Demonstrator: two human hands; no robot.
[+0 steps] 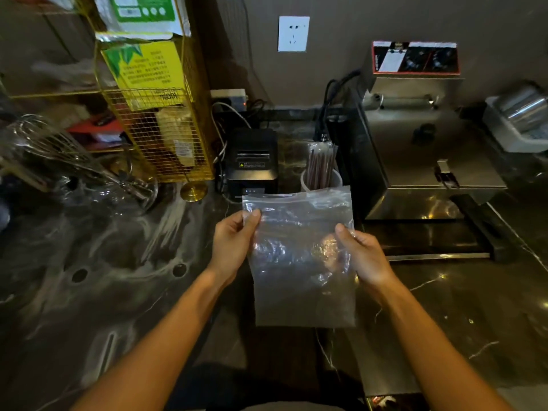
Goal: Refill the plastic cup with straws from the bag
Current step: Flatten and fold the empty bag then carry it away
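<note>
I hold a clear plastic zip bag (299, 280) upright over the dark marble counter. My left hand (234, 241) pinches its upper left edge. On the bag's right side my right hand (363, 256) grips it, fingers behind the plastic. The bag looks flat, and I see no straws inside it. Just behind the bag's top edge stands a translucent plastic cup (335, 179). A bundle of dark wrapped straws (321, 164) sticks up out of the cup.
A black receipt printer (252, 161) sits left of the cup. To the right stands a steel fryer (415, 149) on a black tray. A yellow wire rack (166, 114) and a whisk (59, 149) in glassware fill the left side. Cables run along the back wall.
</note>
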